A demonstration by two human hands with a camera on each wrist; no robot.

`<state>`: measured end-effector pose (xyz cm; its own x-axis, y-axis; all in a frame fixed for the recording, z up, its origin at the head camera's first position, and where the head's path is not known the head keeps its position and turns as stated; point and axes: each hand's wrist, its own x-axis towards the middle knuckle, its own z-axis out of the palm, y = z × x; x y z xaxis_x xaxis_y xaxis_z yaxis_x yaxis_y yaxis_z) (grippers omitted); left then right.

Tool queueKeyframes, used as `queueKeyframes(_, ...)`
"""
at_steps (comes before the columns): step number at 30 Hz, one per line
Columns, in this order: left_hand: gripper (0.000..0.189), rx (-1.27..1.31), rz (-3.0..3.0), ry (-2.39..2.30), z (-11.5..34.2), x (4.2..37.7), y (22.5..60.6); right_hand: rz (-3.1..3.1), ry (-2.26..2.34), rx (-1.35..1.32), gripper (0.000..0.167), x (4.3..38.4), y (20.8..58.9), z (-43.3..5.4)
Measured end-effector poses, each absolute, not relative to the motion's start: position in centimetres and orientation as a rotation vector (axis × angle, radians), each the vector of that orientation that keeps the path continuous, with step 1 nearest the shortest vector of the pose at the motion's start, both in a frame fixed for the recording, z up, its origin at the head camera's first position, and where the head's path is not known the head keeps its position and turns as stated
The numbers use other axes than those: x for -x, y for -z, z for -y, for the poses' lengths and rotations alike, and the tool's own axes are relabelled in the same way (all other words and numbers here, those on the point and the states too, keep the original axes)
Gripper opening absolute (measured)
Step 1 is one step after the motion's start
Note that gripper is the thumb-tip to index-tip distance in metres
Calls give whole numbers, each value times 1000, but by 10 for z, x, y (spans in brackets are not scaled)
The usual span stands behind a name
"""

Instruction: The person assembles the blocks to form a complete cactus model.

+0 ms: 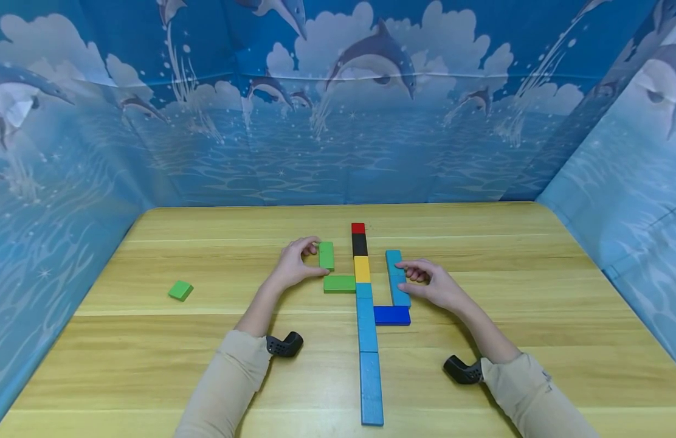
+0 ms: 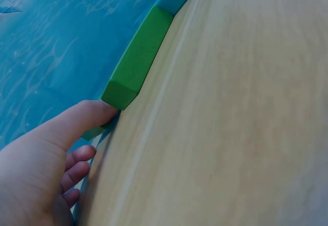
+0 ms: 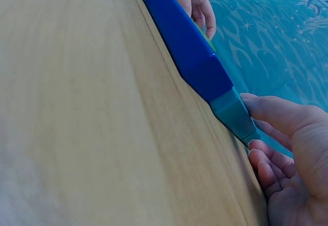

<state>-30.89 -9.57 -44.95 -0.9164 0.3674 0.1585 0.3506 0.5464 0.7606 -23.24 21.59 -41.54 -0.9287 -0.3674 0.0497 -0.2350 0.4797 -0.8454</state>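
My left hand [image 1: 294, 265] spans a green block [image 1: 326, 256] lengthwise, index finger at its far end and thumb by its near end. Just below lies a second green block [image 1: 339, 284], set crosswise against the column; in the left wrist view its end [image 2: 120, 93] is beside my thumb. My right hand [image 1: 433, 283] touches the right side of two light blue blocks [image 1: 394, 261] laid end to end, index finger and thumb spread along them. A dark blue block [image 1: 391, 316] joins their near end to the column. The right wrist view shows this dark blue block [image 3: 192, 46] too.
Down the middle runs a column: a red block [image 1: 358, 228], a black block [image 1: 359, 244], a yellow block [image 1: 362, 269] and several light blue blocks [image 1: 368, 325]. A loose green block [image 1: 180, 290] lies at the left on the wooden table [image 1: 152, 365]. A dolphin-print curtain [image 1: 338, 164] surrounds it.
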Motion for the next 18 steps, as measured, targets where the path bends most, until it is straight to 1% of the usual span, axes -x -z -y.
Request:
queueKeyframes(9, 63, -628, -2777, -1229, 96, 306, 444, -2578, 1461, 532, 43, 247, 444, -228)
queueKeyframes(14, 62, -618, -2734, -1244, 98, 305, 441, -2578, 1467, 543, 43, 247, 445, -228)
queueKeyframes(18, 54, -614, -2697, -1298, 99, 303, 440, -2588, 1448, 536, 42, 243, 436, -224)
